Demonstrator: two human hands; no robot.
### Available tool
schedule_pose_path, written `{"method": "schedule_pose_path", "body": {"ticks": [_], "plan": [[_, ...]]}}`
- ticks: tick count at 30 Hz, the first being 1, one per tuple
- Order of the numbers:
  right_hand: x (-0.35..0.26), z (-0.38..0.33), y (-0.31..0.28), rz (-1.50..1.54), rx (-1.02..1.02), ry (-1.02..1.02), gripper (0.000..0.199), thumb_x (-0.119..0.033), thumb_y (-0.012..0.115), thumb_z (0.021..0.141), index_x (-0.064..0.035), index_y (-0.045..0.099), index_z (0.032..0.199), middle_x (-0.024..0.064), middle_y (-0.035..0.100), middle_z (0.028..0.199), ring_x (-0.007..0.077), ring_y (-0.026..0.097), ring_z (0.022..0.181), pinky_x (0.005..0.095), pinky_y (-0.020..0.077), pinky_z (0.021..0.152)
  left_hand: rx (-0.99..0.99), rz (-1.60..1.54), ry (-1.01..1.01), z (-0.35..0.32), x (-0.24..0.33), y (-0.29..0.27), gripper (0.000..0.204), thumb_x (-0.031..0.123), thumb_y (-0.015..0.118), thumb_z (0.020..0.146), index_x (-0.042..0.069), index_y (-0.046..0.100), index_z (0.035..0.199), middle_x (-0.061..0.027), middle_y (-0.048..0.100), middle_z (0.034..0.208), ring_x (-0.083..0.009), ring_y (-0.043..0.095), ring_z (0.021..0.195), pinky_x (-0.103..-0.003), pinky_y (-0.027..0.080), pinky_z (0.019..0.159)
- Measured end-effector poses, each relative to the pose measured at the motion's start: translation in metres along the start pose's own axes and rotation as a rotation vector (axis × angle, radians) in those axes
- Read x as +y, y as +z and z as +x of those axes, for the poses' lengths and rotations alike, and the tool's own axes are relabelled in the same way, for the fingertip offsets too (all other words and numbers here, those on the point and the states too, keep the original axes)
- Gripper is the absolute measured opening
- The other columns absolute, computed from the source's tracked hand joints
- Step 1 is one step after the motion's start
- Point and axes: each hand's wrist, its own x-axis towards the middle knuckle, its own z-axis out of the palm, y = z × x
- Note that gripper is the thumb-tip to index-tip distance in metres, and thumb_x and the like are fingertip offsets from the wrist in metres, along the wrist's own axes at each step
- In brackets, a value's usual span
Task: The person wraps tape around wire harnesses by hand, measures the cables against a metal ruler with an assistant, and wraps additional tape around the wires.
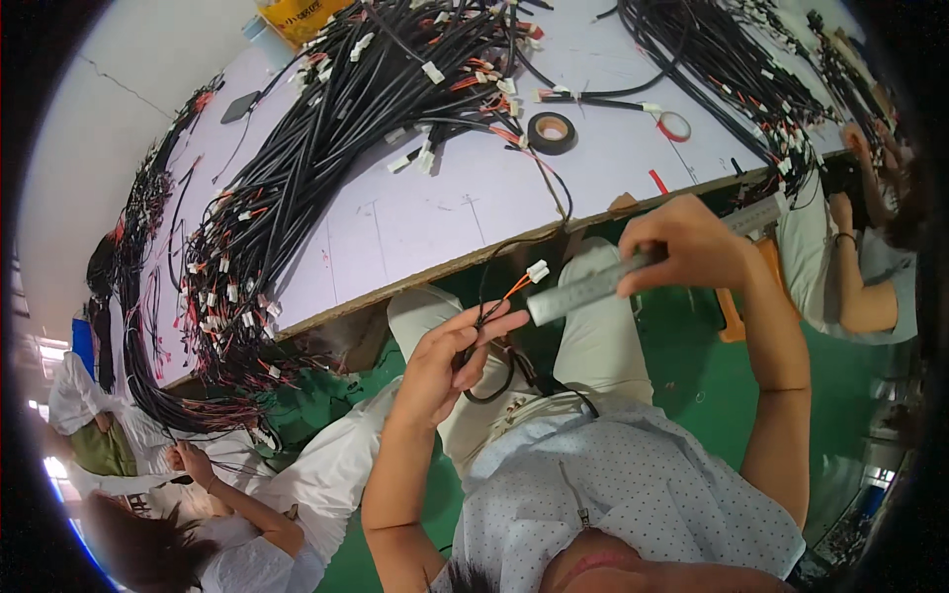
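White table (415,237) | black cables (326,128), tape roll (552,149) | left hand (442,358) pinching lead (516,287), right hand (680,245) gripping grey bar (581,295)

Beyond the right hand (684,247) lies a red-and-white tape ring (682,136); leftward, a black tape roll (554,147) and, farther, a yellow container (297,20).

lettering (300,17) on yellow package (289,26), illegible marks (471,204) on tabletop (420,212)

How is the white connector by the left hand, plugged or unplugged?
Apparently unplugged: orange wires enter the white connector; nothing visible joins its tip.
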Motion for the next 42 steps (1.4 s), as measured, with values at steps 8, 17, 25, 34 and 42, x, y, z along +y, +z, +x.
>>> {"method": "schedule_pose_path", "body": {"ticks": [8, 17, 25, 34, 42], "plan": [[0.045, 0.003, -0.032, 0.017, 0.434, 0.185, 0.022, -0.022, 0.072, 0.079, -0.0023, 0.063, 0.08, 0.0006, 0.047, 0.058, 0.0081, 0.039, 0.055, 0.0251, 0.0319, 0.05, -0.068, -0.07, 0.048, 0.001, -0.006, -0.001, 0.046, 0.01, 0.039, 0.089, -0.004, 0.04, 0.133, -0.0246, 0.058, 0.12, -0.0016, 0.027, 0.044, -0.015, 0.026, 0.039], [0.092, 0.042, -0.048, -0.32, 0.685, 0.245, 0.019, -0.025, 0.054, 0.089, -0.0084, 0.063, 0.093, 0.0121, 0.061, 0.071, 0.0276, 0.056, 0.063, 0.0363, 0.0424, 0.058, -0.028, -0.123, 0.081, 0.006, -0.009, 0.007, 0.042, 0.011, 0.042, 0.088, -0.001, 0.045, 0.129, -0.0159, 0.061, 0.111, -0.0041, 0.029, 0.046, -0.017, 0.027, 0.04], [0.144, 0.122, -0.08, -0.738, 0.62, 0.293, 0.023, -0.021, 0.049, 0.09, -0.0115, 0.062, 0.106, 0.0148, 0.064, 0.091, 0.0354, 0.06, 0.083, 0.0443, 0.0456, 0.073, -0.041, -0.211, 0.122, 0.012, -0.008, 0.016, 0.044, 0.007, 0.039, 0.088, -0.002, 0.043, 0.132, -0.0085, 0.06, 0.107, -0.0052, 0.033, 0.051, -0.018, 0.028, 0.042], [0.052, 0.083, 0.023, -0.004, 0.765, -0.166, 0.022, -0.007, 0.059, 0.082, -0.0026, 0.062, 0.104, 0.0129, 0.059, 0.105, 0.0272, 0.056, 0.101, 0.0359, 0.0431, 0.088, -0.052, -0.354, 0.138, 0.023, -0.023, 0.008, 0.039, 0.018, 0.038, 0.097, 0.0, 0.043, 0.132, -0.0068, 0.059, 0.102, -0.0055, 0.033, 0.051, -0.018, 0.026, 0.041], [-0.011, 0.019, 0.146, 1.05, 0.491, 0.231, 0.021, -0.011, 0.054, 0.092, 0.001, 0.062, 0.107, 0.0049, 0.061, 0.088, 0.0095, 0.057, 0.077, 0.0232, 0.0439, 0.064, -0.069, -0.468, 0.076, 0.03, -0.041, 0.015, 0.038, 0.015, 0.039, 0.096, 0.0, 0.044, 0.131, -0.0066, 0.059, 0.101, -0.0059, 0.035, 0.051, -0.018, 0.028, 0.043]]}}
